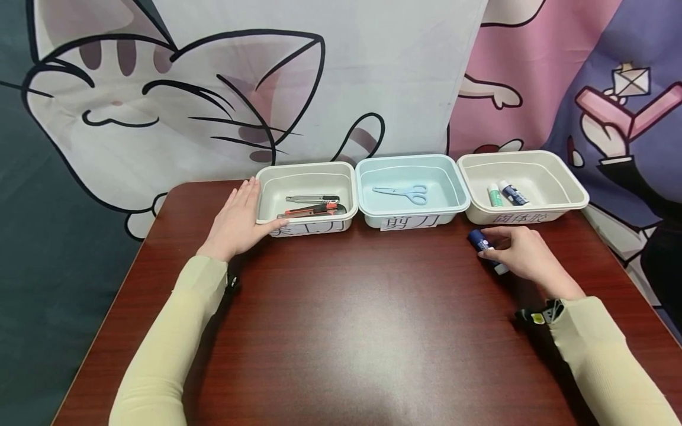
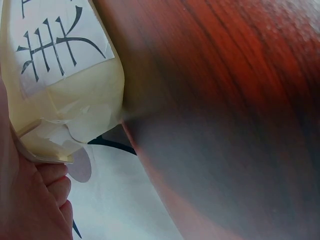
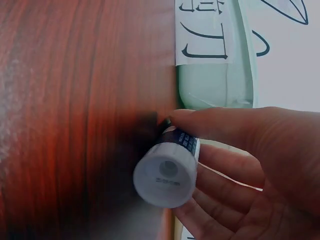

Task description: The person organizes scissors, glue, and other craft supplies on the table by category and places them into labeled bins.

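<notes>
In my right hand [image 1: 519, 254], thumb and fingers pinch a dark blue glue stick [image 1: 479, 239] in front of the right bin. Its white end [image 3: 165, 177] faces the right wrist camera. My left hand [image 1: 234, 222] rests against the left end of the left cream bin [image 1: 266, 198], fingers straight along its side and thumb at the front rim. That bin holds several utility knives [image 1: 314, 208]. A light blue middle bin [image 1: 373, 204] contains blue scissors [image 1: 407, 192]. Inside the right cream bin [image 1: 559, 183] lie a green-and-white glue stick [image 1: 495, 195] and a blue-and-white one [image 1: 513, 193].
The three bins stand in a row along the back of a reddish-brown wooden table [image 1: 346, 325], each with a handwritten front label. Behind them hangs a printed cat curtain [image 1: 399, 71]. The table's left edge drops off beside my left arm.
</notes>
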`<move>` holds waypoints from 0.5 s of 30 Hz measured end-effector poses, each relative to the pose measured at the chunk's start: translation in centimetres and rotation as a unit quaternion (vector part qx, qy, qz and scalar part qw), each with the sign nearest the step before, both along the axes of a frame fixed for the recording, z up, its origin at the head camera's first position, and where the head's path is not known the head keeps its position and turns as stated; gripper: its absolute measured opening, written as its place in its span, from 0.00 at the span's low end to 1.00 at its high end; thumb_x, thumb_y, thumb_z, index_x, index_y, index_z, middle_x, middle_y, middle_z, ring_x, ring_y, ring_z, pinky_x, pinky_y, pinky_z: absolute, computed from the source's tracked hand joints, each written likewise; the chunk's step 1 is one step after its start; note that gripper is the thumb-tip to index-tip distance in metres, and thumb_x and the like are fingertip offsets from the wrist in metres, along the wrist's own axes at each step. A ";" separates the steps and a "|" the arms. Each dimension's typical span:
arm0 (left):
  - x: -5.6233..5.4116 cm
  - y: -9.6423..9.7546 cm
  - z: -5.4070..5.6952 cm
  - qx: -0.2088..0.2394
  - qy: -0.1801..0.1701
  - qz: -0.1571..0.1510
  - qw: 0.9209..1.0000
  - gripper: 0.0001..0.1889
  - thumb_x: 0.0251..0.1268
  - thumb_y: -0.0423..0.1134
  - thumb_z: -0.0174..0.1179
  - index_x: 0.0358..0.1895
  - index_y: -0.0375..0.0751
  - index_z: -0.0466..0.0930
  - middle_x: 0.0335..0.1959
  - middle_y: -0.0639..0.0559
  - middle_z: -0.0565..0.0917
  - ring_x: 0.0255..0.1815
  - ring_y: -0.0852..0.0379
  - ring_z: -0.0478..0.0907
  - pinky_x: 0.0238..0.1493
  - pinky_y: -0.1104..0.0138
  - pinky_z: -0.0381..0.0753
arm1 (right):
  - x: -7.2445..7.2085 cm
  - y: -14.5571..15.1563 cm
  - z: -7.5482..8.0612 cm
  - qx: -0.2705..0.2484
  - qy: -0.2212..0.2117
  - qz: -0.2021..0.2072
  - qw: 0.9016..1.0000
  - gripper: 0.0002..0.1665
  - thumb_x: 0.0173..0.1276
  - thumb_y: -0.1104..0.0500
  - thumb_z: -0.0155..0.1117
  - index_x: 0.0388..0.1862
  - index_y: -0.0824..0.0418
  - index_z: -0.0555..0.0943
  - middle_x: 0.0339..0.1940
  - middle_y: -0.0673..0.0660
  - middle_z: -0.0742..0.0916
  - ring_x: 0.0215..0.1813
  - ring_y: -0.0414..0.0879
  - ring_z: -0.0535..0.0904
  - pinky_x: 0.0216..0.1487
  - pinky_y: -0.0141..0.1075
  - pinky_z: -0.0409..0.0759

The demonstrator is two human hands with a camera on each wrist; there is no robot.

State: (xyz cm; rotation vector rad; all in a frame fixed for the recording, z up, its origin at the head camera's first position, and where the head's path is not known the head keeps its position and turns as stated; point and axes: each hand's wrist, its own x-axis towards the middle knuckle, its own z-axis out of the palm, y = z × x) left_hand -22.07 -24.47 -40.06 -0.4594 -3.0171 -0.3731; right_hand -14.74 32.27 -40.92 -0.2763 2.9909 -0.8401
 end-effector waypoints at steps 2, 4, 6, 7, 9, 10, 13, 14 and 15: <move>0.0 0.0 0.0 0.000 -0.002 0.000 1.000 0.64 0.61 0.80 0.49 0.81 0.29 0.42 0.82 0.35 0.47 0.83 0.44 0.41 0.80 0.54 0.38 | 0.0 -0.1 -0.1 -0.002 -0.003 -0.001 1.000 0.30 0.59 0.57 0.80 0.57 0.70 0.84 0.38 0.62 0.90 0.38 0.52 0.87 0.33 0.33 0.78; 0.0 0.1 0.0 -0.001 -0.003 0.000 1.000 0.64 0.61 0.80 0.49 0.81 0.29 0.41 0.82 0.35 0.47 0.83 0.44 0.41 0.80 0.53 0.38 | 0.0 -0.1 -0.1 -0.003 -0.004 -0.002 1.000 0.31 0.59 0.57 0.81 0.58 0.70 0.83 0.38 0.62 0.90 0.38 0.52 0.87 0.33 0.33 0.78; 0.0 0.1 0.0 0.001 -0.005 0.001 1.000 0.64 0.61 0.80 0.49 0.81 0.29 0.41 0.82 0.36 0.46 0.83 0.44 0.41 0.80 0.54 0.37 | 0.0 -0.2 -0.2 -0.004 -0.005 -0.002 1.000 0.31 0.59 0.57 0.81 0.58 0.70 0.83 0.37 0.62 0.90 0.37 0.52 0.87 0.32 0.33 0.79; -0.1 0.1 0.0 0.001 -0.004 0.001 1.000 0.64 0.61 0.80 0.49 0.81 0.29 0.41 0.82 0.36 0.46 0.83 0.44 0.41 0.80 0.55 0.37 | 0.0 -0.2 -0.2 -0.004 -0.005 -0.002 1.000 0.31 0.58 0.57 0.81 0.58 0.70 0.83 0.37 0.62 0.90 0.37 0.52 0.87 0.32 0.33 0.78; -0.1 0.0 0.0 0.001 -0.002 0.000 1.000 0.64 0.61 0.80 0.49 0.81 0.29 0.41 0.82 0.36 0.46 0.83 0.44 0.41 0.80 0.55 0.36 | 0.0 -0.3 -0.2 -0.003 -0.006 -0.001 1.000 0.31 0.58 0.57 0.81 0.58 0.70 0.83 0.36 0.61 0.90 0.37 0.51 0.87 0.32 0.33 0.78; -0.1 0.0 0.0 0.001 -0.002 0.000 1.000 0.64 0.61 0.80 0.49 0.81 0.29 0.41 0.82 0.36 0.46 0.83 0.44 0.41 0.80 0.55 0.37 | 0.0 -0.3 -0.3 -0.003 -0.006 -0.001 1.000 0.31 0.58 0.57 0.81 0.58 0.70 0.83 0.36 0.61 0.90 0.36 0.51 0.87 0.31 0.33 0.78; -0.2 0.0 -0.1 0.001 -0.001 0.000 1.000 0.64 0.61 0.80 0.49 0.81 0.29 0.41 0.82 0.36 0.46 0.83 0.45 0.41 0.80 0.55 0.37 | 0.0 -0.3 -0.3 -0.004 -0.006 0.000 1.000 0.32 0.58 0.57 0.81 0.58 0.70 0.83 0.35 0.60 0.90 0.36 0.50 0.87 0.31 0.33 0.78; -0.1 -0.1 -0.1 0.000 -0.003 0.000 1.000 0.64 0.61 0.80 0.49 0.81 0.29 0.41 0.82 0.36 0.46 0.83 0.45 0.41 0.80 0.55 0.37 | 0.0 -0.3 -0.3 -0.004 -0.005 0.000 1.000 0.32 0.58 0.57 0.81 0.58 0.70 0.83 0.35 0.60 0.90 0.36 0.51 0.87 0.31 0.33 0.78; -0.1 -0.1 -0.1 -0.001 -0.004 0.000 1.000 0.64 0.61 0.80 0.49 0.81 0.29 0.41 0.82 0.36 0.46 0.83 0.45 0.41 0.80 0.55 0.37 | 0.0 -0.3 -0.3 -0.005 -0.005 0.000 1.000 0.31 0.58 0.57 0.81 0.58 0.70 0.83 0.35 0.60 0.90 0.36 0.51 0.87 0.31 0.33 0.78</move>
